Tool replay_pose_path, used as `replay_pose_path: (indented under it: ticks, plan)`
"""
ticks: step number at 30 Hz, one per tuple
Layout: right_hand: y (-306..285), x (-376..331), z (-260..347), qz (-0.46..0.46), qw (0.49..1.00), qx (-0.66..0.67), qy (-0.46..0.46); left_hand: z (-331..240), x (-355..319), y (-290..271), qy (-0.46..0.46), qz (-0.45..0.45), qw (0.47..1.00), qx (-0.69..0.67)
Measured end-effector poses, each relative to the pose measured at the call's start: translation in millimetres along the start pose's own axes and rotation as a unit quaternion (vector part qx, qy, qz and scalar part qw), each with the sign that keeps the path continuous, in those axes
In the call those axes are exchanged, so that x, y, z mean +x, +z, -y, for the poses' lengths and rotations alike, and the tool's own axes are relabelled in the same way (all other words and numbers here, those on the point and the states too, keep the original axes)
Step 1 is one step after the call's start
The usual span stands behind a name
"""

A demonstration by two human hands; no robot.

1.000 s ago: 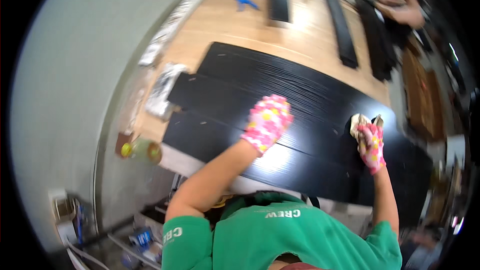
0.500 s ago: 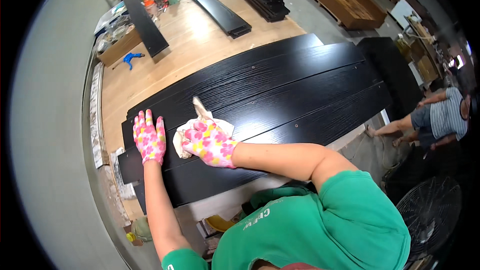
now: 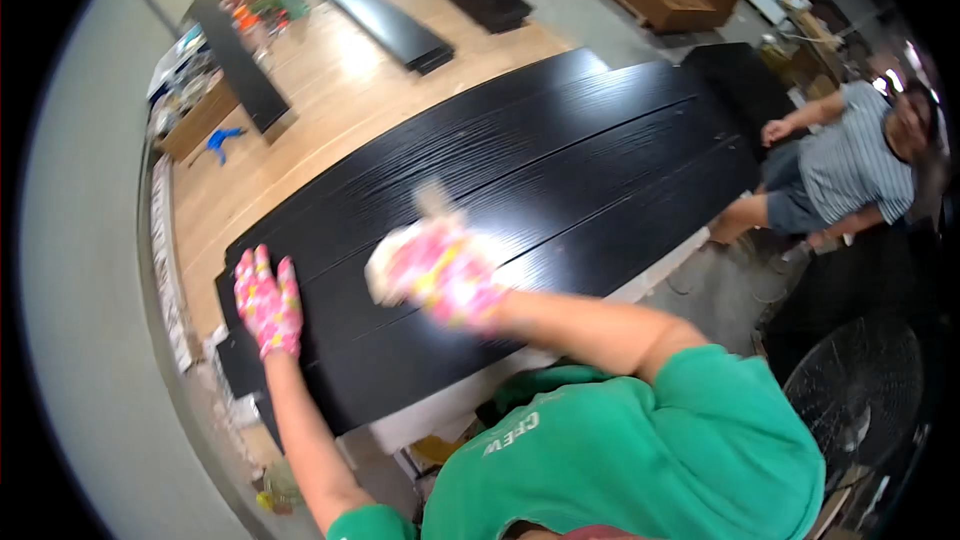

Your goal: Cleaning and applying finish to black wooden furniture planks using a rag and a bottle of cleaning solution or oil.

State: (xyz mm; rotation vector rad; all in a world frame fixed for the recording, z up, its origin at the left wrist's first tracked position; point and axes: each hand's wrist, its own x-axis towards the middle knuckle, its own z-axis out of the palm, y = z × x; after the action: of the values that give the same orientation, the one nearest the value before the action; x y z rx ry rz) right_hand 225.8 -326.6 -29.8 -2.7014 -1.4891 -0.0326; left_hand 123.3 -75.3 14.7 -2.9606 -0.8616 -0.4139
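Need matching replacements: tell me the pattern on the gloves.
Pink with yellow and white blotches, floral-looking. The head view shows it best on the left glove, flat on the black board.

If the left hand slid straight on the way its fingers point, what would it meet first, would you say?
The left hand lies flat on the black panels, fingers pointing toward their far edge. Only bare panel lies ahead, then the light wooden surface beyond; the way looks free.

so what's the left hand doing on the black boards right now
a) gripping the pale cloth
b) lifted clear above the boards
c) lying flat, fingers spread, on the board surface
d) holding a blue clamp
c: the left hand in its pink patterned glove lies flat with fingers spread on the black boards near their end, while the right hand is the one on the pale cloth.
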Motion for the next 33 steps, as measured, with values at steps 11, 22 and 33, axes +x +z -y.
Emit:
replay_pose_path:
  ticks: [11,22,33]
  plan:
    - [-99.2,-108.5,-296.1,-0.075,0.851,-0.028,0.519,22.2,-12.4,3.4,-0.009,0.009,1.0,0.009]
    - [-66.5,-171.6,-369.4,-0.243,0.922,-0.07,0.294,20.6,-8.4,0.6,-0.023,0.013,0.999,-0.04]
    - [-56.7,-50.9,-308.2,-0.213,0.971,0.089,0.058,31.3,-13.9,6.3,-0.009,0.012,0.999,-0.04]
